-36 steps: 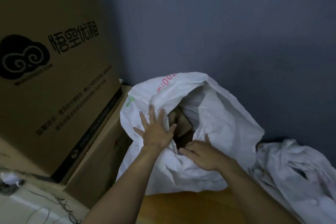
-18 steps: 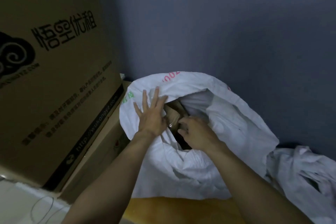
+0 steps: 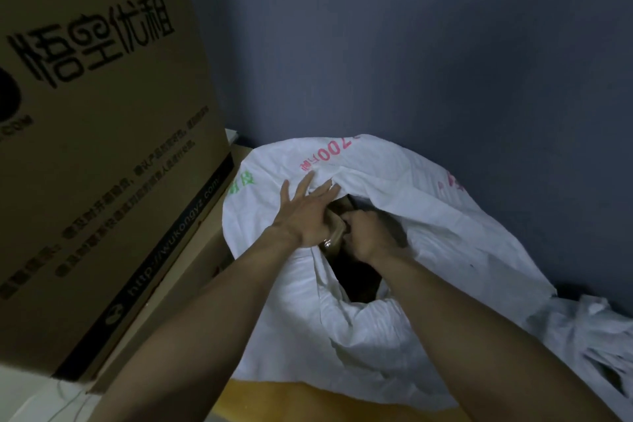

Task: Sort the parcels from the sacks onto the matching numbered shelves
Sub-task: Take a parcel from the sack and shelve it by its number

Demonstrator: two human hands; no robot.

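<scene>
Two hands are seen at the sack (image 3: 428,223) mouth: left hand (image 3: 305,212) is spread flat on the rim, brown parcel (image 3: 335,233) is gripped by right hand (image 3: 368,233), just between them.

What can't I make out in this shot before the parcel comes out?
Head view only:
Number on the parcel: left hand, gripping right hand and sack rim cover it.
Sack interior: too dark to count parcels.
Second sack: cut off by right edge.
Numbered shelves: out of frame.

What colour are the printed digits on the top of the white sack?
The digits are pink; the head view, the only one, shows them.
</scene>
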